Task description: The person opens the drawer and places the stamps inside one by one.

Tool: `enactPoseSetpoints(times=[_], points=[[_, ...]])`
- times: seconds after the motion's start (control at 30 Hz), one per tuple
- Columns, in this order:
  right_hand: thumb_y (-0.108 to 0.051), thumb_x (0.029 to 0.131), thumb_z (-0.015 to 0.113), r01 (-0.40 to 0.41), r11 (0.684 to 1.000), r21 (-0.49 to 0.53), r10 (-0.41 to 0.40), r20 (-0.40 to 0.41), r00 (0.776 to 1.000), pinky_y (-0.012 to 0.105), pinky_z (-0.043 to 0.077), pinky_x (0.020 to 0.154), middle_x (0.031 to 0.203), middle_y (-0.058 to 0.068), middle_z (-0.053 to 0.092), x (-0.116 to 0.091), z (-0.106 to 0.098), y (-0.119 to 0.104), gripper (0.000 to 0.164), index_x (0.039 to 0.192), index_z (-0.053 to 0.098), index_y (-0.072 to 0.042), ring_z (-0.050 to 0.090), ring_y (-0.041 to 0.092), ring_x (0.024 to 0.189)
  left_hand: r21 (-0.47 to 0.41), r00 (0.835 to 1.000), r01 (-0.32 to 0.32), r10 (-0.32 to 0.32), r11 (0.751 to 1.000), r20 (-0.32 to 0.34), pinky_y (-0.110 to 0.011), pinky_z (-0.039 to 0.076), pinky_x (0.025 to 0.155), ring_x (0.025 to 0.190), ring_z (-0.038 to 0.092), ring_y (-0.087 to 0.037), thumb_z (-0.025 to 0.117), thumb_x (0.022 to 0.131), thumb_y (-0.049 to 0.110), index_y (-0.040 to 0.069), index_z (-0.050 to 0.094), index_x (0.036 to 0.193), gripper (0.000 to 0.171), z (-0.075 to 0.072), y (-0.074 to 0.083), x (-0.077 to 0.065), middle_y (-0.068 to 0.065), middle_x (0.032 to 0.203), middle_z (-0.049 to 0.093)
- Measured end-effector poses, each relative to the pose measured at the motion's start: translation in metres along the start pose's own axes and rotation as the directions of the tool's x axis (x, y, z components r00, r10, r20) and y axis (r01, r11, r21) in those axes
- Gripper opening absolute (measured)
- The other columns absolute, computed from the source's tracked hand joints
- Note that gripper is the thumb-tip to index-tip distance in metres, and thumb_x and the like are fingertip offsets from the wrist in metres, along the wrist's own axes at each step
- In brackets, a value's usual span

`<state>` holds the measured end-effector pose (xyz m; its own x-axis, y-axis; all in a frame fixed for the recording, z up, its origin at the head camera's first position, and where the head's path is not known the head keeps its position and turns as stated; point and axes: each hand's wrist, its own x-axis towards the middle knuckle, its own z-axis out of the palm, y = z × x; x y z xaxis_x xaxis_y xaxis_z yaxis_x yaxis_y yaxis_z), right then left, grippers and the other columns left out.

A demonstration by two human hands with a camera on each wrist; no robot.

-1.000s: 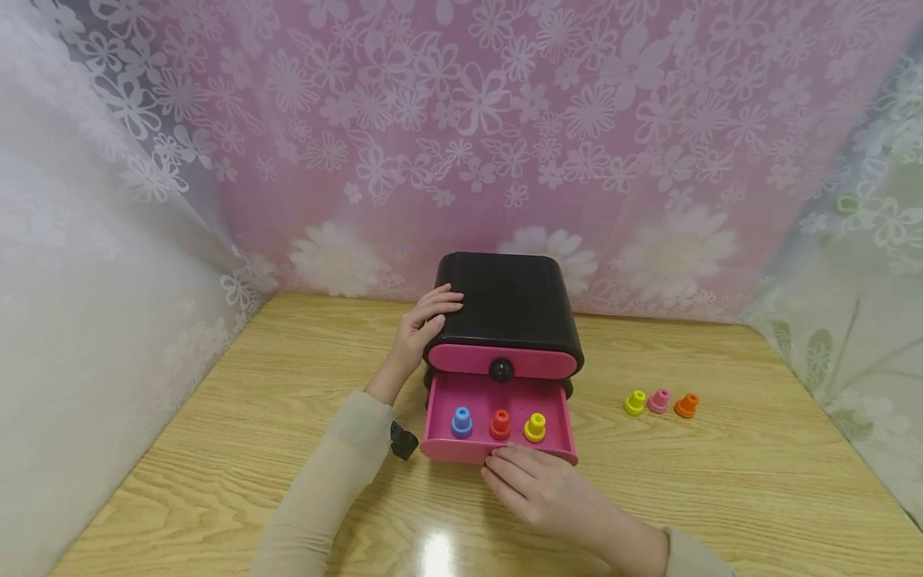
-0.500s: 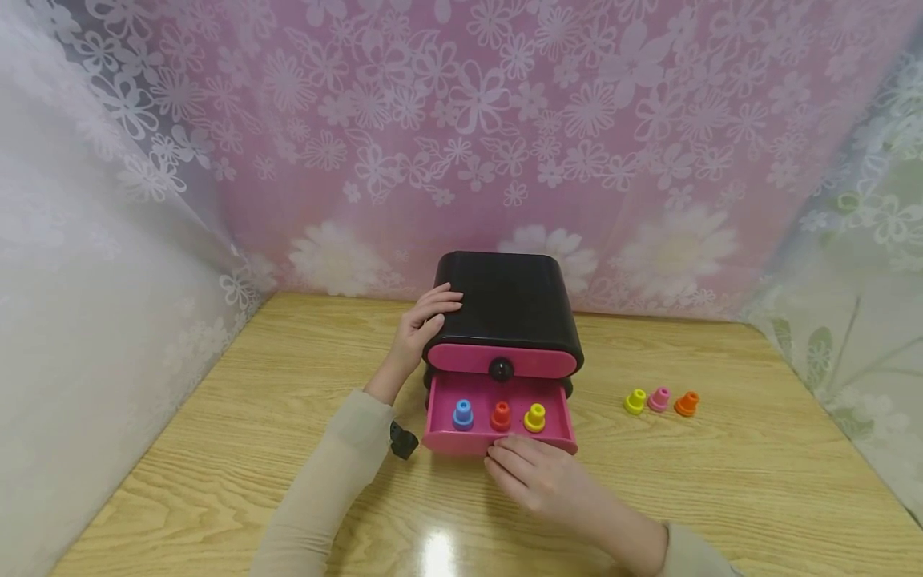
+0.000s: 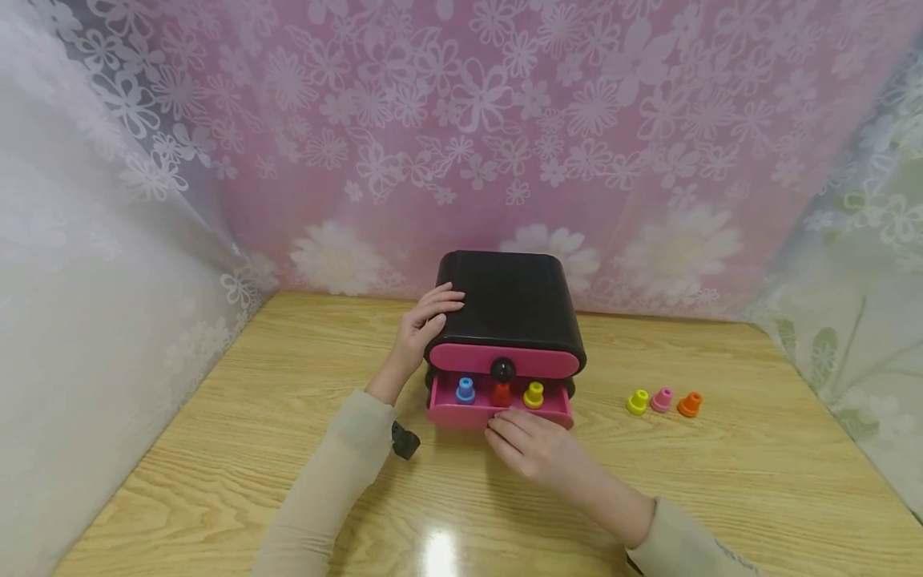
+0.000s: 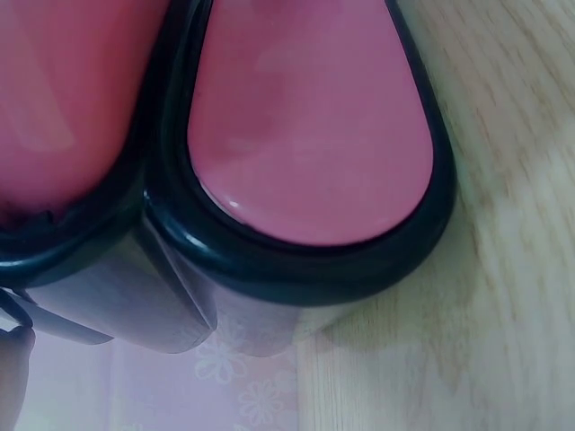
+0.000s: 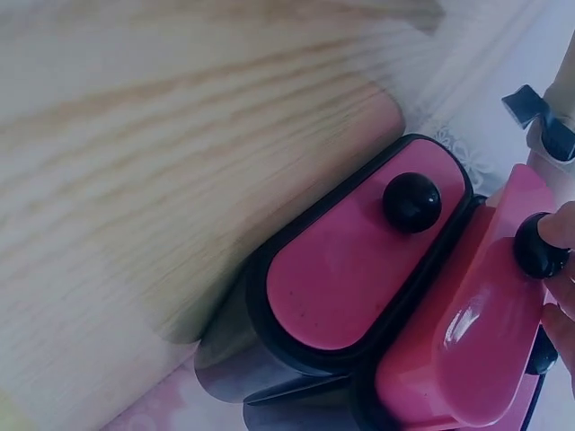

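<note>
A small black cabinet (image 3: 512,300) with pink drawers stands in the middle of the table. My left hand (image 3: 427,319) rests with extended fingers over its upper left side; a fingertip (image 4: 11,368) shows in the left wrist view's corner. Below the shut top drawer, a pink drawer (image 3: 461,417) sticks out partway. My right hand (image 3: 541,453) pinches its round black knob (image 5: 539,250), seen between the fingers in the right wrist view. Inside the drawer a blue peg (image 3: 465,391), a red peg (image 3: 501,393) and a yellow peg (image 3: 534,395) stand in a row.
Right of the cabinet, a yellow-green peg (image 3: 637,402), a pink peg (image 3: 661,400) and an orange peg (image 3: 690,404) stand on the wooden table (image 3: 757,481). A black device (image 3: 405,441) sits beside the left wrist. Flowered curtains (image 3: 476,104) enclose the back and sides.
The drawer has slid inward with my right hand at its knob, carrying its three pegs toward the cabinet. My left hand has stayed on the cabinet.
</note>
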<state>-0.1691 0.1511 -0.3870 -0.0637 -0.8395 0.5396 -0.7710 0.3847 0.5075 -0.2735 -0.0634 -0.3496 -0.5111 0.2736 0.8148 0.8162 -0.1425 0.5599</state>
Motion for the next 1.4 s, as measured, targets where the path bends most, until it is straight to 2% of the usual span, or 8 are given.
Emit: enactPoseSetpoints(times=[0.23, 0.47, 0.6, 0.7, 0.8, 0.87, 1.1, 1.4], points=[[0.002, 0.096, 0.017, -0.022, 0.999, -0.024, 0.022, -0.004, 1.000, 0.032, 0.049, 0.078, 0.097, 0.011, 0.063, 0.003, 0.004, 0.006, 0.049, 0.093, 0.066, -0.003, 0.059, 0.021, 0.089, 0.000, 1.000, 0.011, -0.011, 1.000, 0.004, -0.045, 0.018, 0.103, 0.117, 0.026, -0.051, 0.036, 0.079, -0.015, -0.024, 0.050, 0.097, 0.025, 0.000, 0.002, -0.001, -0.042, 0.108, 0.044], [0.001, 0.096, 0.017, -0.029, 0.999, -0.032, 0.029, 0.004, 1.000, 0.031, 0.049, 0.078, 0.095, 0.011, 0.063, 0.006, 0.007, 0.012, 0.050, 0.093, 0.066, -0.002, 0.059, 0.021, 0.088, 0.000, 1.000, -0.005, 0.005, 1.000, 0.000, -0.048, 0.018, 0.103, 0.116, 0.025, -0.053, 0.036, 0.078, -0.015, -0.024, 0.050, 0.097, 0.026, -0.001, 0.001, 0.000, -0.042, 0.108, 0.043], [0.001, 0.096, 0.016, -0.034, 0.998, -0.047, 0.034, 0.000, 0.999, 0.031, 0.049, 0.077, 0.094, 0.011, 0.063, 0.006, 0.012, 0.016, 0.050, 0.092, 0.066, -0.001, 0.059, 0.022, 0.087, 0.000, 1.000, -0.008, 0.008, 1.000, -0.002, -0.044, 0.019, 0.103, 0.121, 0.028, -0.043, 0.042, 0.090, 0.008, -0.019, 0.054, 0.100, 0.032, -0.004, -0.019, -0.004, -0.036, 0.111, 0.047], [0.001, 0.096, 0.015, -0.041, 0.998, -0.053, 0.041, 0.004, 0.999, 0.031, 0.049, 0.078, 0.094, 0.011, 0.063, 0.004, 0.017, 0.019, 0.051, 0.092, 0.066, 0.000, 0.058, 0.022, 0.088, -0.015, 1.000, -0.002, 0.002, 1.000, 0.000, -0.043, 0.019, 0.103, 0.123, 0.029, -0.039, 0.043, 0.091, 0.011, -0.017, 0.055, 0.102, 0.033, -0.005, -0.027, -0.007, -0.033, 0.113, 0.048], [0.001, 0.096, 0.018, -0.048, 0.997, -0.054, 0.048, -0.004, 0.999, 0.031, 0.048, 0.078, 0.093, 0.010, 0.062, 0.004, 0.020, 0.020, 0.048, 0.091, 0.066, 0.000, 0.058, 0.021, 0.087, -0.024, 1.000, 0.008, -0.008, 1.000, 0.001, -0.044, 0.019, 0.103, 0.121, 0.027, -0.045, 0.039, 0.084, -0.009, -0.020, 0.053, 0.101, 0.024, -0.003, -0.014, -0.005, -0.037, 0.112, 0.046], [0.000, 0.096, 0.020, -0.054, 0.997, -0.054, 0.054, -0.010, 0.999, 0.030, 0.048, 0.078, 0.092, 0.010, 0.062, 0.004, 0.021, 0.021, 0.046, 0.091, 0.066, 0.000, 0.058, 0.021, 0.088, -0.020, 1.000, 0.008, -0.008, 1.000, 0.001, -0.044, 0.019, 0.103, 0.119, 0.026, -0.048, 0.037, 0.080, -0.015, -0.022, 0.051, 0.099, 0.025, -0.001, -0.007, -0.003, -0.040, 0.110, 0.044], [-0.001, 0.096, 0.018, -0.064, 0.996, -0.057, 0.065, 0.030, 0.997, 0.030, 0.048, 0.079, 0.097, 0.010, 0.061, 0.005, 0.022, 0.023, 0.047, 0.095, 0.066, -0.001, 0.056, 0.021, 0.092, -0.016, 1.000, -0.005, 0.005, 1.000, -0.003, -0.048, 0.018, 0.103, 0.116, 0.024, -0.053, 0.036, 0.079, -0.014, -0.025, 0.050, 0.097, 0.025, 0.000, 0.000, 0.000, -0.043, 0.107, 0.043], [-0.002, 0.092, 0.029, -0.075, 0.996, -0.054, 0.078, 0.057, 0.995, 0.031, 0.047, 0.081, 0.100, 0.010, 0.060, 0.003, 0.024, 0.022, 0.036, 0.098, 0.065, -0.001, 0.055, 0.022, 0.094, -0.025, 1.000, 0.000, 0.000, 1.000, -0.008, -0.047, 0.018, 0.103, 0.116, 0.024, -0.053, 0.036, 0.079, -0.015, -0.025, 0.050, 0.097, 0.025, 0.000, -0.001, -0.001, -0.043, 0.107, 0.043]])
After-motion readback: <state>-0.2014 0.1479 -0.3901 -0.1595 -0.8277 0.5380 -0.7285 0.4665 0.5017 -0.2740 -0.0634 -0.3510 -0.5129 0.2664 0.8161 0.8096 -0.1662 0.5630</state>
